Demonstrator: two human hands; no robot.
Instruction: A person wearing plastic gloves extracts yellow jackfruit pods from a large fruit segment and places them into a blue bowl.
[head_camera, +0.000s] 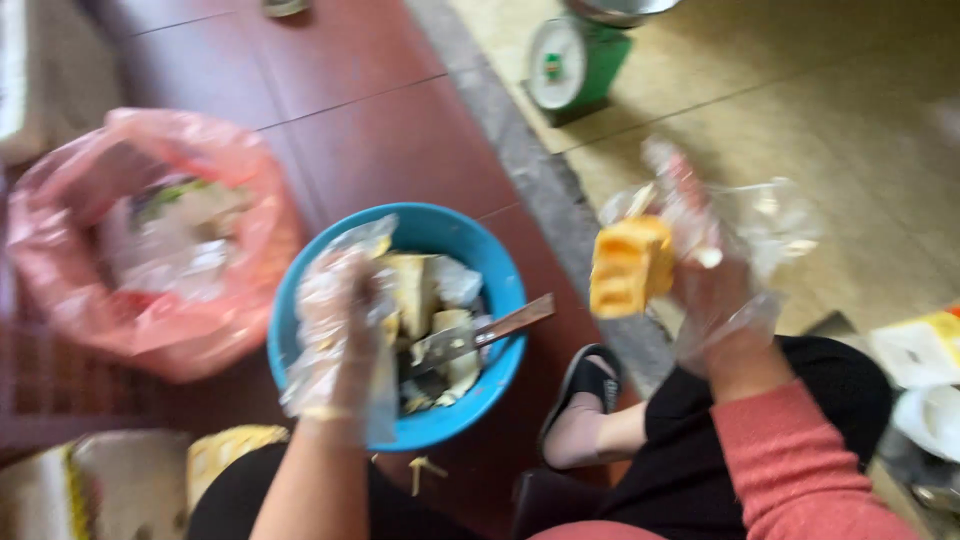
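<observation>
While blurred, a yellow fruit chunk (630, 266) is gripped by the gloved right hand (715, 290) | left hand (345, 320) is spread open over blue bowl (500, 290) | pale pieces and knife (480, 338) are held inside.

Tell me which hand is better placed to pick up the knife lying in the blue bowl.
Left, probably. The left hand is over the round blue plastic bowl beside the knife; the right hand holds a yellow chunk away from it.

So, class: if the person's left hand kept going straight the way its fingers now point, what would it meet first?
The left hand reaches into the blue bowl. Straight on, it would probably first meet the pale food pieces piled there, just ahead of the fingers. The picture is blurred, so it may already be touching them.
</observation>
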